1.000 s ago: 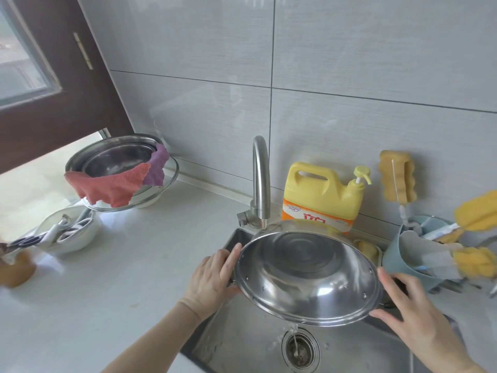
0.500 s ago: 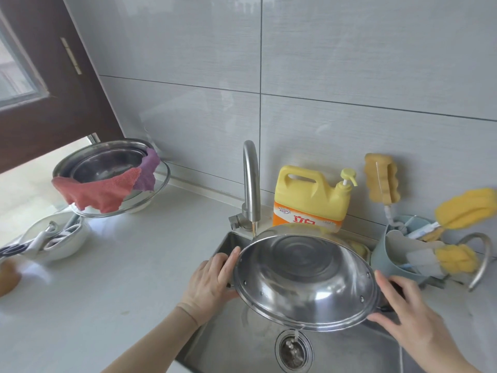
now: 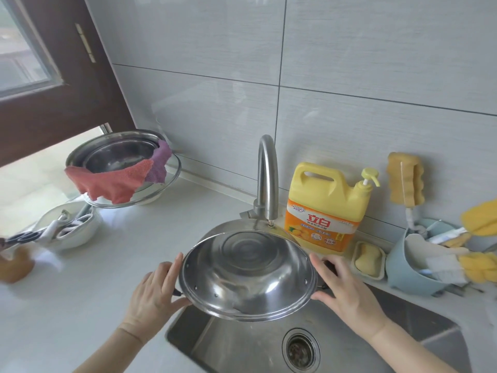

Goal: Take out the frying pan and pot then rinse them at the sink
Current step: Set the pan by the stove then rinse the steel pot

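A stainless steel pot (image 3: 247, 275) hangs over the sink (image 3: 236, 348), just below the faucet (image 3: 266, 179). It is tipped steeply, its shiny inside facing me. My left hand (image 3: 154, 294) holds its left side at a small black handle, thumb under the rim. My right hand (image 3: 347, 294) holds the right side over the other black handle. No water runs from the faucet. No frying pan is in view.
The drain (image 3: 301, 351) lies below the pot. A yellow detergent jug (image 3: 325, 208), a soap dish (image 3: 367, 261) and a blue caddy (image 3: 419, 267) with sponges stand behind the sink. On the left counter are stacked bowls with cloths (image 3: 121, 168) and a white bowl (image 3: 70, 230).
My right hand has closed in on the pot's right handle. The pot has shifted left beneath the faucet, still tipped toward me.
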